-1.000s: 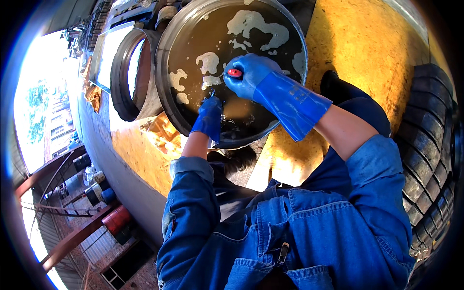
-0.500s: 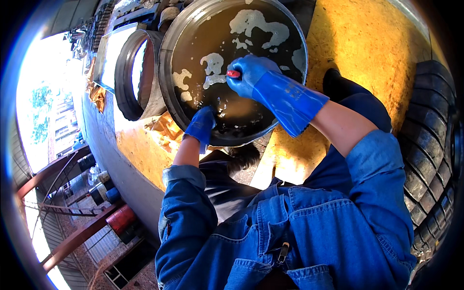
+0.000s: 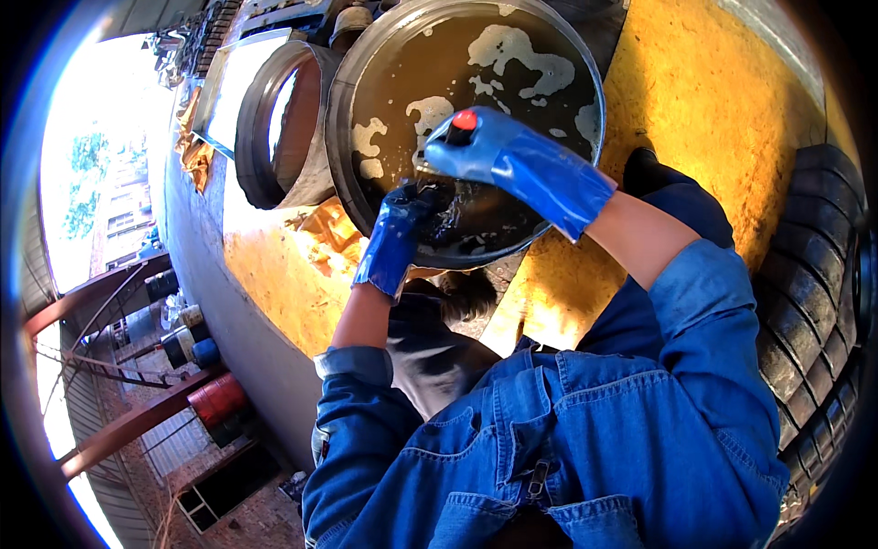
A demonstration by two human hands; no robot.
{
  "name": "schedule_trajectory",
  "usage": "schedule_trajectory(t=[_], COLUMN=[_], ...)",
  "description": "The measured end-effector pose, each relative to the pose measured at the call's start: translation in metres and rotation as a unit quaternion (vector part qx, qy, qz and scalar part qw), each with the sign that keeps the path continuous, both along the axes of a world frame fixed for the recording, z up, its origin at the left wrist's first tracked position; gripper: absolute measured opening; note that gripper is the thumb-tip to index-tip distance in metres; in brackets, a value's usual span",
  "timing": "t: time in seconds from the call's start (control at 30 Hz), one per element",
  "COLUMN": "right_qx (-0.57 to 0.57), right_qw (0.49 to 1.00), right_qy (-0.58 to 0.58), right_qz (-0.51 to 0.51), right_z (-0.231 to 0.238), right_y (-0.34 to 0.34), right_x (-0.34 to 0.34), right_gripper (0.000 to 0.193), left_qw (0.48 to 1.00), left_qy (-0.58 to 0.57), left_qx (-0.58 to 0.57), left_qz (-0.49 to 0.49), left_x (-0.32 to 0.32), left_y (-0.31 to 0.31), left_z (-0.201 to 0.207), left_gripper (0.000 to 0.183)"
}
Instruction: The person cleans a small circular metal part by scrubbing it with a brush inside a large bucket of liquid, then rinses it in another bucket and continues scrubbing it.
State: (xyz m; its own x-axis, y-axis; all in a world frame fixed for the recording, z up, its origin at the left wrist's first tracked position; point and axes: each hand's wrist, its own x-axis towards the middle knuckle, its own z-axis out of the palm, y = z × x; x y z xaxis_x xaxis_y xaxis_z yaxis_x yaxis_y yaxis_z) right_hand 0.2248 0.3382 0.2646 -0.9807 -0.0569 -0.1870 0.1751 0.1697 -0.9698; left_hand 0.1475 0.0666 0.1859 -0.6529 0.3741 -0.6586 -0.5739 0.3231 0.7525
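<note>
A round metal tub (image 3: 340, 137) holds murky brown liquid (image 3: 393, 82) with patches of pale foam. My right hand (image 3: 480, 146), in a blue rubber glove, is wrapped round a tool with a red-and-black handle (image 3: 465, 121). The handle's red end points up, and a bit of metal shows below the fist; the tool's working end is hidden. Close by, my gloved left hand (image 3: 395, 229) is closed at the near left of the tub, just over the liquid. A dark, wet thing (image 3: 437, 197) lies at its fingertips, under the tool; its kind is unclear.
Left of the tub a large metal ring (image 3: 265, 128) stands on edge, with crumpled brown paper (image 3: 334, 238) near it. Big treaded tyres (image 3: 805, 284) stand at the right. Yellow worn boards (image 3: 704, 82) lie beyond my right leg. A red drum (image 3: 218, 401) is far left.
My left hand has come up out of the liquid with the dark thing at its fingers. My right hand has tilted the handle upward and come close to it. The view has shifted slightly.
</note>
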Motion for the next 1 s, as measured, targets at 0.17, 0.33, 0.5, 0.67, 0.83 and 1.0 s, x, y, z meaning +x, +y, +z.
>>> schedule_trajectory(t=[0.17, 0.33, 0.5, 0.67, 0.83, 1.0], right_qx=[0.095, 0.119, 0.095, 0.276, 0.303, 0.033], right_qw=[0.994, 0.986, 0.995, 0.950, 0.943, 0.986], right_qy=[-0.043, -0.057, -0.030, -0.128, -0.113, 0.156], right_qz=[-0.017, -0.098, 0.024, -0.070, -0.078, -0.054], right_z=[-0.042, -0.031, -0.031, -0.061, -0.048, -0.044], right_y=[-0.033, -0.012, -0.038, -0.011, -0.010, -0.031], right_x=[-0.008, -0.009, -0.016, -0.016, -0.018, -0.009], right_gripper=[0.034, 0.038, 0.035, 0.037, 0.037, 0.016], left_qw=[0.998, 0.994, 0.997, 0.995, 0.982, 0.957], left_qy=[0.025, 0.003, 0.035, 0.025, -0.090, -0.159], left_qx=[0.042, 0.086, 0.050, 0.063, 0.063, 0.179], left_qz=[0.032, 0.066, 0.055, 0.069, 0.153, 0.166], left_x=[0.025, 0.030, 0.019, 0.018, 0.017, 0.017], left_y=[0.012, 0.018, 0.008, 0.019, 0.018, 0.021], left_z=[0.016, 0.034, 0.005, -0.008, -0.023, -0.025], left_gripper=[0.032, 0.036, 0.029, 0.030, 0.033, 0.043])
